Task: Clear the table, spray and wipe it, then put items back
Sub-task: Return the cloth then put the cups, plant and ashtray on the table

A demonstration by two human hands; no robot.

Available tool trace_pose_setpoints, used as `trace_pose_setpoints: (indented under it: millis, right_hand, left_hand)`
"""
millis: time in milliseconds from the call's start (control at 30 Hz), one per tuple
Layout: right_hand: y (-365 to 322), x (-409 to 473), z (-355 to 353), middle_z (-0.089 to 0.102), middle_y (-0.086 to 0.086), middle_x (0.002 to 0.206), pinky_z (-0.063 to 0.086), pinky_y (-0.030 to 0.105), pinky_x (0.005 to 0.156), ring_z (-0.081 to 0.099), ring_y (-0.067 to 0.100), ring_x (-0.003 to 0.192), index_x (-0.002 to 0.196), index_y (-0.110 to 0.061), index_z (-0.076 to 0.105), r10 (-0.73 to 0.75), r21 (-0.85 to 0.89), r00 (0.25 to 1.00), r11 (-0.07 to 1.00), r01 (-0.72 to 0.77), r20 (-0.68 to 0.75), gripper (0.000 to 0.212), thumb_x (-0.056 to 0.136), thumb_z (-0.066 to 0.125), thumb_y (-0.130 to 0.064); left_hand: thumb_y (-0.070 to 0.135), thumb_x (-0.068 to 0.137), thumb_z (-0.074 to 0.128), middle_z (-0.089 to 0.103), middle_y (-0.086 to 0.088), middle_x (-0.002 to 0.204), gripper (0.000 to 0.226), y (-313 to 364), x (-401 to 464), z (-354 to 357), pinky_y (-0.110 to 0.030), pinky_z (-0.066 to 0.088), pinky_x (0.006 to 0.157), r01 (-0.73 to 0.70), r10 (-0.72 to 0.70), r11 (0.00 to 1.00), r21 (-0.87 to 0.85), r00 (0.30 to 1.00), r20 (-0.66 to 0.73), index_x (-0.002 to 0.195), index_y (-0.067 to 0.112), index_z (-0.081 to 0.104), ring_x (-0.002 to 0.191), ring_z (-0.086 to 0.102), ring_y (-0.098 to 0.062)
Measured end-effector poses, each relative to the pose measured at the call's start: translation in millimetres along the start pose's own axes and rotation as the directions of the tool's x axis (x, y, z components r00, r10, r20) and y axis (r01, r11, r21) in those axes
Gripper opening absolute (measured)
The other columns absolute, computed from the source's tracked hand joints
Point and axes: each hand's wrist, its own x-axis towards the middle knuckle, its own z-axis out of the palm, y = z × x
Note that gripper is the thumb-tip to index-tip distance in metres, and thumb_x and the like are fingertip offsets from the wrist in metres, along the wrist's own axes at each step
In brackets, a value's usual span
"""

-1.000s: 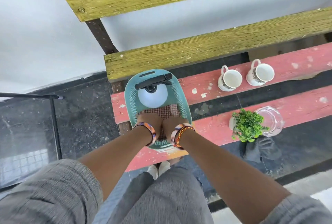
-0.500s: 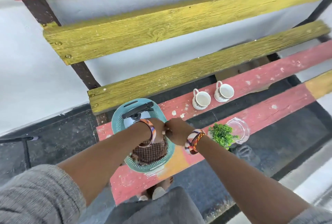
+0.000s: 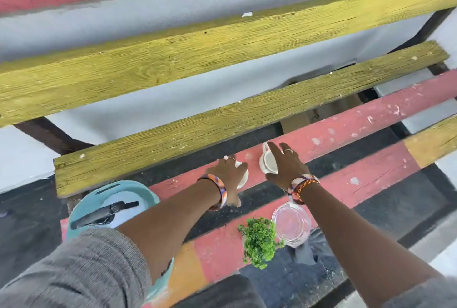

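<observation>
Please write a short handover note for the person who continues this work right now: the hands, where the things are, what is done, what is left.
Left hand lies over the left cup, right hand over the right cup; a firm grip on either is not visible.
Both cups stand on the far red plank.
Green plant and glass dish are on the near plank.
Spray bottle is in the teal basket.
Done: nothing cleared yet.
Left: clear everything, spray, wipe, return items.
</observation>
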Motion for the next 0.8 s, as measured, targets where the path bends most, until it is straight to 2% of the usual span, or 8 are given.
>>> trace_pose_setpoints:
  millis: [67,133,233,400,500,600,667,800]
  right_hand:
    - [11,20,7,0.006,0.012,0.157,0.038,0.050,0.102,0.015,0.035,0.142,0.148,-0.034,0.004,-0.003,0.049,1.000,0.999,0.002,0.017,0.094,0.079,0.067,-0.026]
    - [19,40,13,0.002,0.012,0.158,0.038,0.051,0.103,0.014,0.036,0.143,0.148,-0.037,-0.001,-0.024,0.051,0.998,0.998,0.021,0.063,0.099,0.078,0.068,-0.028]
    - [22,56,23,0.012,0.012,0.155,0.041,0.049,0.099,0.020,0.036,0.139,0.149,-0.033,0.001,-0.036,-0.024,0.993,0.999,0.039,0.113,0.093,0.082,0.065,-0.027]
    - [18,59,22,0.047,0.011,0.130,0.048,0.043,0.083,0.042,0.033,0.121,0.144,-0.031,0.022,-0.034,-0.016,0.999,0.999,0.035,0.033,0.073,0.082,0.059,-0.022]
    - [5,52,1,0.056,0.011,0.124,0.047,0.039,0.089,0.051,0.033,0.114,0.129,-0.023,0.048,0.043,0.219,0.997,0.975,-0.028,-0.065,0.052,0.079,0.061,-0.027]
    - [-30,40,-33,0.065,0.015,0.110,0.050,0.034,0.078,0.061,0.031,0.094,0.105,-0.014,0.062,0.145,0.547,0.974,0.837,-0.026,-0.176,0.032,0.076,0.067,-0.027]
    - [-69,22,-58,0.067,0.012,0.092,0.053,0.037,0.071,0.062,0.029,0.080,0.080,-0.018,0.061,0.167,0.699,0.955,0.713,0.054,-0.244,0.013,0.074,0.068,-0.027]
    - [-155,-36,-92,0.057,0.010,0.079,0.053,0.050,0.081,0.056,0.031,0.080,0.077,-0.011,0.059,0.106,0.846,0.947,0.487,0.215,-0.302,0.015,0.081,0.063,-0.024]
  left_hand:
    - [0.026,0.091,0.052,-0.003,-0.012,0.158,0.072,1,20,0,-0.047,0.024,0.113,0.037,-0.036,0.999,-0.017,0.998,0.057,0.148,0.022,0.009,0.145,0.005,-0.032]
    - [0.024,0.095,0.042,-0.007,-0.010,0.158,0.061,5,43,3,-0.048,0.020,0.114,0.004,-0.015,0.992,0.127,0.996,0.085,0.147,0.025,0.010,0.145,-0.004,-0.031]
    - [0.021,0.095,0.038,0.013,-0.016,0.155,0.053,4,60,8,-0.046,0.020,0.114,-0.009,-0.017,0.972,0.236,0.994,0.105,0.145,0.021,0.019,0.144,0.011,-0.032]
    - [0.019,0.083,0.058,0.043,-0.015,0.135,0.063,-3,60,0,-0.044,0.040,0.096,0.000,-0.026,0.962,0.274,0.995,0.094,0.138,0.020,0.029,0.123,0.046,-0.033]
    - [0.026,0.075,0.066,0.053,-0.008,0.122,0.067,-14,41,-17,-0.038,0.047,0.083,0.077,-0.064,0.977,0.197,0.995,-0.071,0.133,0.024,0.033,0.108,0.057,-0.030]
    - [0.033,0.071,0.067,0.053,-0.006,0.118,0.064,-31,13,-47,-0.036,0.048,0.082,0.106,-0.108,0.994,-0.024,0.960,-0.258,0.128,0.026,0.037,0.107,0.056,-0.031]
    - [0.038,0.068,0.067,0.055,-0.006,0.112,0.057,-49,-20,-69,-0.036,0.048,0.080,0.090,-0.134,0.988,-0.124,0.903,-0.409,0.118,0.025,0.043,0.103,0.058,-0.032]
    - [0.046,0.062,0.067,0.060,-0.007,0.107,0.059,-102,-113,-87,-0.034,0.048,0.077,0.092,-0.218,0.968,-0.235,0.774,-0.595,0.113,0.024,0.047,0.099,0.059,-0.032]
